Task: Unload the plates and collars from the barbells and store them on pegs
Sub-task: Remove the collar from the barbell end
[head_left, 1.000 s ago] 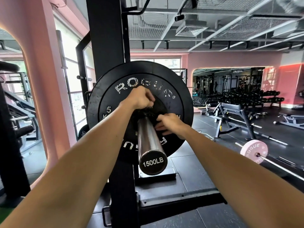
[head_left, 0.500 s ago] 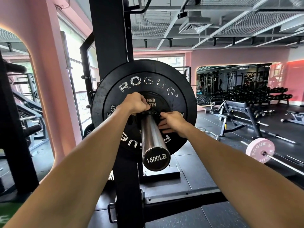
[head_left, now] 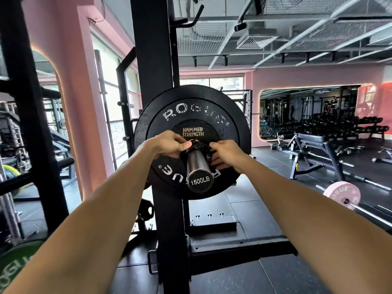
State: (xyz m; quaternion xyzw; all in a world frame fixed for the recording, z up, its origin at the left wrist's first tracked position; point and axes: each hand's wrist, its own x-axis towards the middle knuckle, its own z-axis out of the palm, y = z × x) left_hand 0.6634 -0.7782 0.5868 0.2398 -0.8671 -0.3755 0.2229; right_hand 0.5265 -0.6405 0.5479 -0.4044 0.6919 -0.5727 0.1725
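Black collar (head_left: 198, 147) on barbell sleeve (head_left: 197, 164), against upright black Rogue plate (head_left: 191, 115).

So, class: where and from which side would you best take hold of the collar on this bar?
Take the collar by its two flanks, one hand either side, from the open end of the sleeve. It rings the sleeve against the plate, so only its sides are free, as the left hand and right hand show.

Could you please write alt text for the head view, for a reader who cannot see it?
Both hands, left hand and right hand, grip a black collar on a barbell sleeve, against a black Rogue plate racked in a pink-walled gym. A pink plate on another bar lies on the floor at right.
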